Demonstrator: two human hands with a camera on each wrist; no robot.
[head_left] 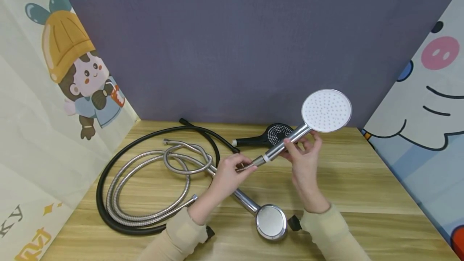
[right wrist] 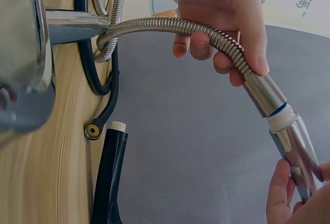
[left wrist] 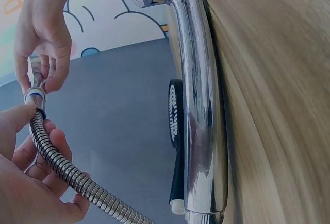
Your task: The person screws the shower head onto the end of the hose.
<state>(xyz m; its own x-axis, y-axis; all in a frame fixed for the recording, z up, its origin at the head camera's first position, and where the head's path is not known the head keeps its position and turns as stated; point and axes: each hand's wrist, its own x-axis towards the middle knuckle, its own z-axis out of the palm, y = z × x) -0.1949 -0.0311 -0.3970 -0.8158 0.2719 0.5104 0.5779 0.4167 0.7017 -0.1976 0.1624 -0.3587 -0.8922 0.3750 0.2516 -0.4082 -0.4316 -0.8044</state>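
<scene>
At the far left we see a black hose (head_left: 100, 192) looped on the table (head_left: 384, 196), with coiled metal hosing (head_left: 141, 218) inside its curve. Next, our left hand (head_left: 231, 173) pinches a thin metal hose (head_left: 245, 168), thumb and fingers drawn narrow just where it enters its metal collar (head_left: 259, 160). A chrome shower head (head_left: 270, 222) lies below and a black shower head (head_left: 277, 135) lies behind, both clear of our fingers. Further right, our right hand (head_left: 303, 158) holds the chrome handle (head_left: 278, 149) of the white-faced shower head (head_left: 327, 110) between thumb and fingers

We judge the step in hand to be working the joint between hose and handle: the collar meets the white threaded end (right wrist: 282, 119), part of which shows. How far it is engaged, we cannot tell. The next move seems to call for keeping the 2 parts in line, handle steady, and turning the collar

The collar reaches rightward past our left fingertips, leaving the joint bare between the 2 hands. The spray face sits beyond our right hand, up and to the right, raised above the table and tilted
</scene>
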